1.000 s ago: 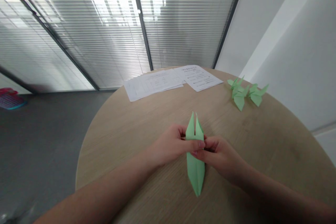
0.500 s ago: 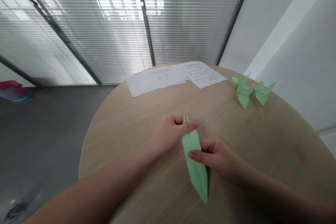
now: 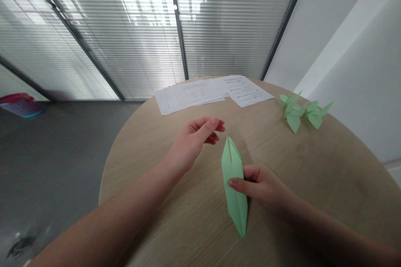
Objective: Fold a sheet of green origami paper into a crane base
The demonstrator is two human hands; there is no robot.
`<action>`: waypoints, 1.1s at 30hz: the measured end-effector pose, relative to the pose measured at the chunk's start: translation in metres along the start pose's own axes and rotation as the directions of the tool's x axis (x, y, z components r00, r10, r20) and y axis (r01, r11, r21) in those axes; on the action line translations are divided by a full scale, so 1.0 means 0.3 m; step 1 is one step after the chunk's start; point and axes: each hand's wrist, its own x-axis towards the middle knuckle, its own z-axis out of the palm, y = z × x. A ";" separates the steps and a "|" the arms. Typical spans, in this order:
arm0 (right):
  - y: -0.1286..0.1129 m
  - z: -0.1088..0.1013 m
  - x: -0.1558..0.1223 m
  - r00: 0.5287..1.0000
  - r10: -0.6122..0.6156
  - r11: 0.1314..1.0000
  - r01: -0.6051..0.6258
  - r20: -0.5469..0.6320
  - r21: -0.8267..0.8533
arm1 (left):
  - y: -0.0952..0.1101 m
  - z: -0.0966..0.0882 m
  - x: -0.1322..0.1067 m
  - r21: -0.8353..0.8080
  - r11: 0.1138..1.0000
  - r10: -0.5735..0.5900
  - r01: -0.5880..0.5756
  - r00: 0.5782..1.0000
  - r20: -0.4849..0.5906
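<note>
A folded strip of green paper [image 3: 234, 194], long and pointed at both ends, has a slit down the middle of its far end. My right hand [image 3: 258, 181] pinches it by the right edge, thumb on top and fingers beneath. Just beyond and left of the far tip is my left hand [image 3: 199, 135], apart from the paper, its fingers loosely bent and holding nothing. Several folded green paper figures [image 3: 293, 119] with pointed wings stand toward the right edge of the table.
Printed white sheets [image 3: 191, 95] lie at the back of the round wooden table [image 3: 134, 133]. Behind it are glass panels with blinds [image 3: 147, 50], and a white wall [image 3: 360, 71] rises on the right. A pink and blue basket [image 3: 23, 106] rests on the floor at left.
My left hand has let go of the paper's far end and moved up and left, uncovering the slit tip. The right hand keeps its hold. The whole view has shifted slightly.
</note>
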 end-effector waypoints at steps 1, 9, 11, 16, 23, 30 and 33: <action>0.000 -0.003 0.000 1.000 -0.020 1.000 0.019 -0.019 -0.019 | 0.007 0.001 -0.005 0.043 0.999 0.008 -0.010 0.999 0.050; -0.028 -0.012 -0.034 0.973 -0.182 0.965 0.148 -0.144 -0.218 | 0.025 0.009 -0.046 0.206 0.978 -0.040 -0.035 0.936 0.350; -0.038 -0.009 -0.044 0.974 -0.185 0.962 0.154 -0.128 -0.223 | 0.028 0.013 -0.050 0.162 0.987 -0.057 0.001 0.938 0.343; -0.037 0.003 -0.046 0.978 -0.190 0.957 0.163 -0.091 -0.242 | 0.020 0.028 -0.056 0.070 0.997 -0.062 0.044 0.958 0.280; -0.050 -0.020 -0.054 0.944 -0.306 0.825 0.200 -0.121 -0.529 | 0.043 0.033 -0.078 0.349 0.896 0.210 -0.274 0.955 0.209; -0.126 -0.058 -0.093 0.709 -0.704 0.263 0.212 -0.037 -0.941 | 0.087 0.043 -0.135 0.600 0.605 0.545 -0.523 0.822 0.167; -0.139 -0.079 -0.103 0.643 -0.765 0.173 0.167 -0.025 -0.971 | 0.088 0.041 -0.144 0.630 0.545 0.575 -0.553 0.794 0.199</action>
